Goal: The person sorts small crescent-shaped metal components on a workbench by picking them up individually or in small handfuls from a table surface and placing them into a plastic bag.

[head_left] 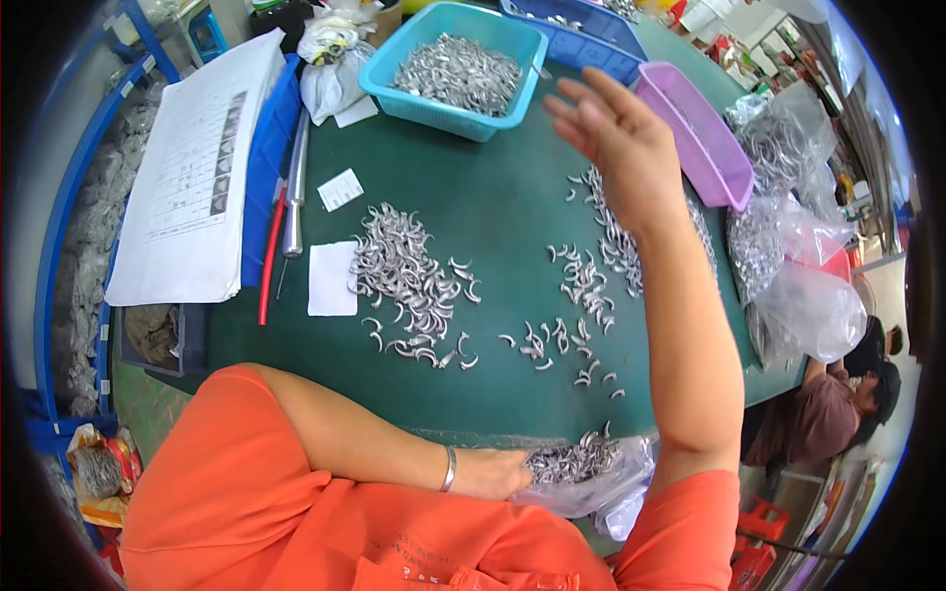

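My left hand (pixel 490 474), with a silver bracelet on the wrist, is low at the table's front edge. It grips the left side of a clear plastic bag (pixel 631 483), its fingertips partly hidden. Inside the bag lie many small curved silver metal pieces (pixel 574 461). My right hand (pixel 626 148) is raised above the far right of the table, fingers apart and nothing seen in it. Below my right forearm lies a spread of the same pieces (pixel 616 241), with a looser scatter (pixel 583 286) beside it. Another pile of pieces (pixel 404 271) sits left of centre.
On the green table (pixel 493 212) stand a turquoise basket (pixel 453 113) full of pieces, a blue tray (pixel 591 49) and a purple tray (pixel 705 148). Papers (pixel 187 187), a red pen (pixel 272 261) and a metal rod (pixel 296 187) lie left. Filled plastic bags (pixel 798 256) line the right edge.
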A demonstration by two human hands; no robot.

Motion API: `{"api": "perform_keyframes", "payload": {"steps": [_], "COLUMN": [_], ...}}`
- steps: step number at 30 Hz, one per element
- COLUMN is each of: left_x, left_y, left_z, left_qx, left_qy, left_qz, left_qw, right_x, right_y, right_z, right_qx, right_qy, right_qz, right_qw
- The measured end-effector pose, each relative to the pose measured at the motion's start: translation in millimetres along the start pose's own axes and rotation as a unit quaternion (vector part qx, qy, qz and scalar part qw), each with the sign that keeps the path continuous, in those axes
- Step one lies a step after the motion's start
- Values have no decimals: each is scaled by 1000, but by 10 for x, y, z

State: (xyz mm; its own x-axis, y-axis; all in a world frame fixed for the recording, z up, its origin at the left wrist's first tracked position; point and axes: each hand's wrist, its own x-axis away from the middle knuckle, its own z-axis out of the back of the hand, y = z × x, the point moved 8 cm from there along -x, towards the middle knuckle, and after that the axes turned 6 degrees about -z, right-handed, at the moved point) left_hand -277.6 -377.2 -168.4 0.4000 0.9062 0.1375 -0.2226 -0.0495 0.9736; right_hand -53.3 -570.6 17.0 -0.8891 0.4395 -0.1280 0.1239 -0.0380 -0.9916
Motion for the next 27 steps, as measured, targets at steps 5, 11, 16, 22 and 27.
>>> {"api": "perform_keyframes", "payload": {"steps": [5,11,16,22,27], "left_x": [81,51,63,69,83], "left_y": [48,-94,69,82,109], "left_z": [57,75,101,77,79], "left_qx": [-93,-37,-98,-94,-121], "left_qy": [-58,16,-42,-19,-20], "left_qz": [10,-5,-20,-17,-33], "left_qw": [994,999,994,995,992], "right_x": [295,1488,1930,1875,843], "right_y": [122,569,688,891,450], "right_z": [295,880,907,1060,566], "right_qx": [277,472,443,250,91], "right_qy": [-94,-152,-101,-50,-26], "right_qz": [-31,-66,-98,-289,-151], "right_qw": [956,866,885,923,984]}}
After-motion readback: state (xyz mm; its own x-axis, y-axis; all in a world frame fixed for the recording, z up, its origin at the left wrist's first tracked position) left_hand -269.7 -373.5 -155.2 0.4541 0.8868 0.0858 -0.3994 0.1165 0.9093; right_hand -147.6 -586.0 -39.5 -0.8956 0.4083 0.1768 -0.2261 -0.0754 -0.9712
